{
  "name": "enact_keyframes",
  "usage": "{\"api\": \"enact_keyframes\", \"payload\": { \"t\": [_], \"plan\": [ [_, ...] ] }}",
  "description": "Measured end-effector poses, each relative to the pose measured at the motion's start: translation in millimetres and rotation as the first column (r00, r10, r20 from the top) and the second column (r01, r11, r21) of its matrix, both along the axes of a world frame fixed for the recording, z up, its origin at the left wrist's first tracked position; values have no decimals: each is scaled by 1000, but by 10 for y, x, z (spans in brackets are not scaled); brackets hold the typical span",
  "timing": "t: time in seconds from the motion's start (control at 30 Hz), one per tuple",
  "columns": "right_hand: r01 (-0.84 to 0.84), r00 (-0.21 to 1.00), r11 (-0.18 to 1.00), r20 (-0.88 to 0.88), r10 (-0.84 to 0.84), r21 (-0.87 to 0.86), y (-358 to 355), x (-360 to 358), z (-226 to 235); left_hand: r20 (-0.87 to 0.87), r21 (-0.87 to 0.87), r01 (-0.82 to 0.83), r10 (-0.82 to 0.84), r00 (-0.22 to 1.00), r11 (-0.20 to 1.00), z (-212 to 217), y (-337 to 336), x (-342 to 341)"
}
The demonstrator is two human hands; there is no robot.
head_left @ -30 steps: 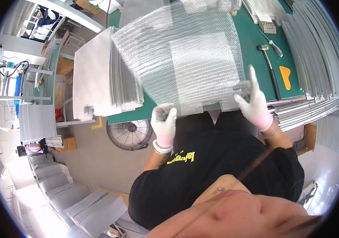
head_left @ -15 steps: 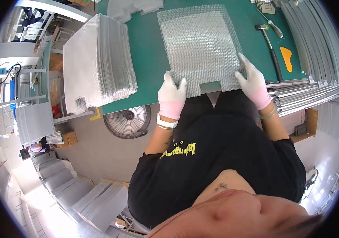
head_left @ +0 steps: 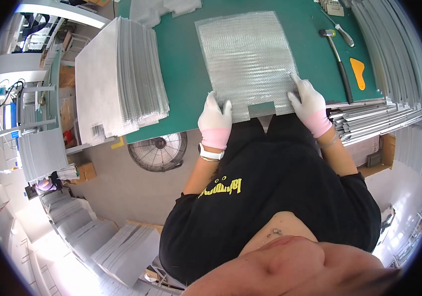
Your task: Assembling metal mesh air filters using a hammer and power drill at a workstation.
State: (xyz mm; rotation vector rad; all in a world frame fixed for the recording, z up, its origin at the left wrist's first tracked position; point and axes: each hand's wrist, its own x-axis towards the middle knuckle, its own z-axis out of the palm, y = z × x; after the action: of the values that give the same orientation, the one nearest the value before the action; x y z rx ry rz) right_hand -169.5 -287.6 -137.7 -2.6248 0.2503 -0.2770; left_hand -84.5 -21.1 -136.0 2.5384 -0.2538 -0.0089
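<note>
In front of me on the green table lie silvery mesh sheets (head_left: 250,59), stacked flush, with a rectangular notch in the near edge. My left hand (head_left: 215,117), in a white glove with a pink cuff, grips their near left corner, fingers along the side and thumb beside the near edge. At the right side my right hand (head_left: 309,102), gloved the same way, holds the edge, its forefinger stretched along it and its thumb near the mesh. The undersides of the fingers are partly hidden.
A tall pile of mesh sheets (head_left: 100,81) stands at the table's left. To the right lie a hammer (head_left: 338,64), a screwdriver (head_left: 345,35) and an orange scraper (head_left: 357,74). Metal strips (head_left: 379,121) lie along the right edge. A floor fan (head_left: 159,152) stands below.
The mesh sheets, offset from each other before, now line up with one another. My right hand has moved slightly inward to the left; my left hand has barely shifted.
</note>
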Motion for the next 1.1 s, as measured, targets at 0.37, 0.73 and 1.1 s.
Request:
{"api": "enact_keyframes", "payload": {
  "t": [0.37, 0.73, 1.1],
  "plan": [
    [35, 971, 994, -231, -58, -101, 13, 99, 354, -92, 148, -11, 25, 995, 989, 139, 37, 141],
    [-404, 695, 787, 403, 596, -467, 643, 2376, 812, 55, 435, 455, -526, 848, 778, -1, 195, 429],
    [265, 900, 945, -301, -314, -194, 1485, 4827, 761, 61, 345, 481, -530, 846, 806, 68, 276, 473]
  ]
}}
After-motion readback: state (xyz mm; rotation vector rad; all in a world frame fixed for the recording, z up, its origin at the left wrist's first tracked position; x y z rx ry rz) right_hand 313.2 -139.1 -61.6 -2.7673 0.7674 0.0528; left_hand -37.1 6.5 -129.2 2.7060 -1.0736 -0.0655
